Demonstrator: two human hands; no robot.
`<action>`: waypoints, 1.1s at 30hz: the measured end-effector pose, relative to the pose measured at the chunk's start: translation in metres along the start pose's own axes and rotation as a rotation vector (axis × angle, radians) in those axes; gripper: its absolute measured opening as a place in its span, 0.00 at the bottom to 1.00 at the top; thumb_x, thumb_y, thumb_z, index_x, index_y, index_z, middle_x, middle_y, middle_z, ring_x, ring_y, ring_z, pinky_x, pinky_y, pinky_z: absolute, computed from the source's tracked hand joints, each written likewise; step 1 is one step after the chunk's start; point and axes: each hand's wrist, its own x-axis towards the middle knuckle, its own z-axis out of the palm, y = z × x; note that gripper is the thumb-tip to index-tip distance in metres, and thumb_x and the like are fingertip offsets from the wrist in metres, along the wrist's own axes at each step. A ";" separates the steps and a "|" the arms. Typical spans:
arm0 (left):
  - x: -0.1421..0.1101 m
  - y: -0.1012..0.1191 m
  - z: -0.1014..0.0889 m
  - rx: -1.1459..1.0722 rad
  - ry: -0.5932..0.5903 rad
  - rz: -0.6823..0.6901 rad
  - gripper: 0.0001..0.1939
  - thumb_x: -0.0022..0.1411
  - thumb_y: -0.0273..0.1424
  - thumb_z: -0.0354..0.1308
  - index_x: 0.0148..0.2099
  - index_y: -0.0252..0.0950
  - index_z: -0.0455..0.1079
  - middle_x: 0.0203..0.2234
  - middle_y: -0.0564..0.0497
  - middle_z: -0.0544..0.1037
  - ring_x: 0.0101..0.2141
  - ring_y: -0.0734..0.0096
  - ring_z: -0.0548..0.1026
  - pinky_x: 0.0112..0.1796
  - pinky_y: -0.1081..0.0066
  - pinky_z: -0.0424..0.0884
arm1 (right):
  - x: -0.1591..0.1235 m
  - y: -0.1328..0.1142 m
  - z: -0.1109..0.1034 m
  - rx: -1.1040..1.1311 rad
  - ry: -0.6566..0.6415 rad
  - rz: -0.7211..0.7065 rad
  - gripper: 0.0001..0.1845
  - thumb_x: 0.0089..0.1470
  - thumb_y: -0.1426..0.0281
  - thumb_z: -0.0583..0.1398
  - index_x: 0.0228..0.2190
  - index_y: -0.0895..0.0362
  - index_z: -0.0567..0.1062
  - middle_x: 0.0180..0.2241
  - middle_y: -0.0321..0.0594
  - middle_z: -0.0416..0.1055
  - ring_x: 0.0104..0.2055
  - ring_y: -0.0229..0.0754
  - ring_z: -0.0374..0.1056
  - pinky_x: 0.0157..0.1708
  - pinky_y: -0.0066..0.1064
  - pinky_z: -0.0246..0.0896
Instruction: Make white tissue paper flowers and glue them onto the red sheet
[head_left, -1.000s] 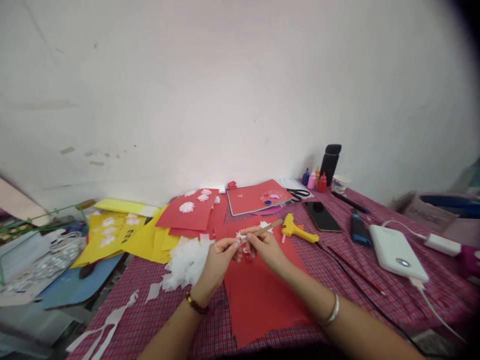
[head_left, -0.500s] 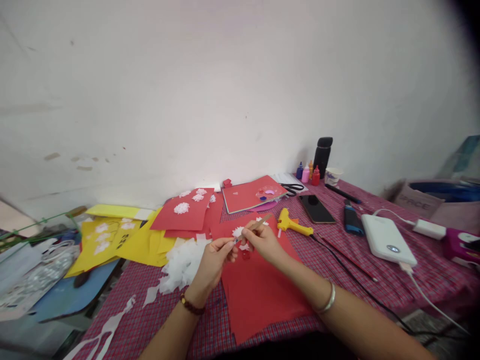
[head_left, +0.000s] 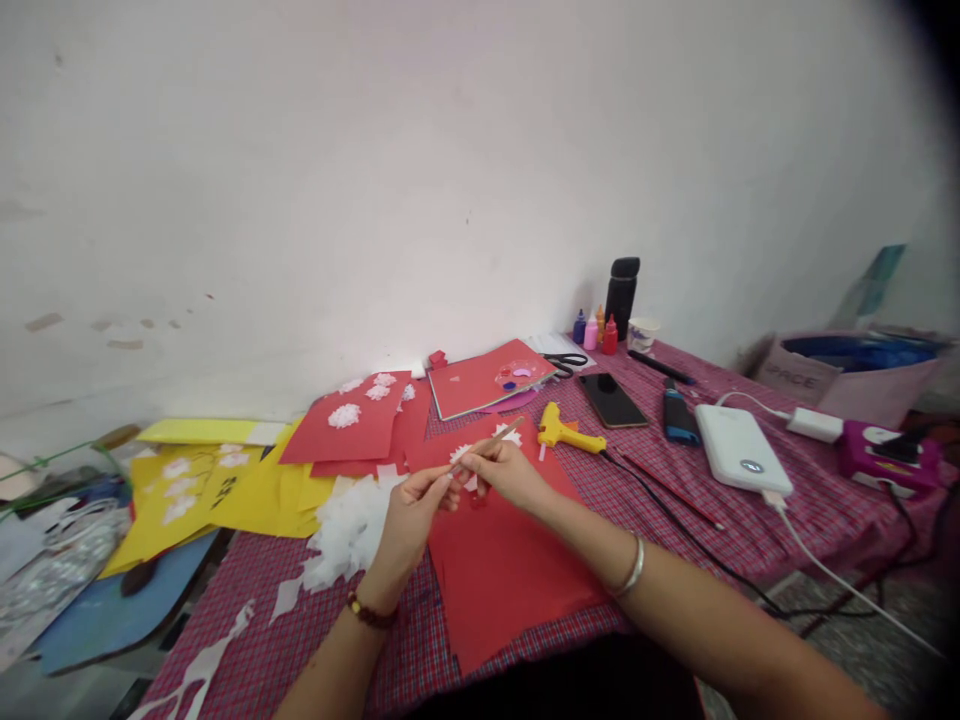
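Observation:
My right hand pinches a thin light-brown wooden stick, which slants up to the right. Against its lower end, the fingertips of my left hand are pressed together on something small and pale, too small to make out. Both hands hover over a stack of red paper sheets. White ruffled paper flowers show on the red paper just behind my fingers, partly hidden. Beside my left wrist lies a heap of white tissue paper pieces.
A yellow glue gun with a black cable lies right of the red sheets. Further right are a phone, a red pencil and a white power bank. Scissors and paint bottles stand behind. Yellow cards lie left.
The view has swung slightly to the right, so everything sits further left in the picture. Both hands stay together at the stick, its slant nearly the same.

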 end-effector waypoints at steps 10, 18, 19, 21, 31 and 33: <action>0.008 -0.012 -0.003 0.789 -0.038 0.208 0.08 0.57 0.27 0.50 0.32 0.34 0.71 0.28 0.50 0.76 0.31 0.69 0.72 0.35 0.71 0.65 | 0.008 0.012 -0.019 -0.544 0.070 -0.055 0.06 0.50 0.72 0.56 0.24 0.59 0.70 0.22 0.36 0.69 0.24 0.35 0.64 0.23 0.24 0.52; 0.009 -0.025 -0.004 0.898 -0.147 0.209 0.09 0.56 0.26 0.48 0.30 0.35 0.69 0.26 0.52 0.73 0.29 0.71 0.70 0.33 0.73 0.62 | 0.003 0.012 -0.014 -0.817 -0.040 -0.062 0.09 0.53 0.70 0.55 0.24 0.59 0.70 0.23 0.37 0.70 0.25 0.35 0.64 0.24 0.24 0.46; 0.009 -0.026 -0.005 0.906 -0.157 0.212 0.09 0.56 0.26 0.48 0.29 0.35 0.68 0.25 0.52 0.73 0.29 0.71 0.70 0.32 0.73 0.62 | 0.003 0.011 -0.014 -0.837 -0.040 -0.063 0.09 0.53 0.70 0.55 0.24 0.59 0.70 0.23 0.37 0.70 0.25 0.35 0.64 0.24 0.24 0.46; 0.009 -0.027 -0.005 0.918 -0.167 0.215 0.09 0.56 0.26 0.48 0.28 0.35 0.68 0.25 0.52 0.72 0.29 0.72 0.69 0.32 0.74 0.61 | 0.003 0.011 -0.014 -0.864 -0.045 -0.071 0.08 0.53 0.71 0.55 0.25 0.59 0.70 0.23 0.38 0.71 0.26 0.35 0.64 0.24 0.24 0.46; 0.009 -0.026 -0.005 0.941 -0.171 0.201 0.09 0.56 0.26 0.47 0.28 0.35 0.67 0.25 0.52 0.73 0.29 0.71 0.69 0.31 0.74 0.61 | 0.005 0.013 -0.015 -0.936 -0.062 -0.048 0.08 0.54 0.70 0.55 0.26 0.58 0.71 0.26 0.39 0.73 0.28 0.36 0.66 0.26 0.24 0.47; 0.009 -0.025 -0.004 0.946 -0.171 0.205 0.09 0.56 0.26 0.47 0.27 0.35 0.66 0.25 0.52 0.72 0.29 0.71 0.69 0.31 0.74 0.61 | 0.005 0.012 -0.016 -0.953 -0.064 -0.036 0.08 0.54 0.70 0.55 0.26 0.59 0.71 0.26 0.39 0.73 0.28 0.36 0.65 0.26 0.24 0.47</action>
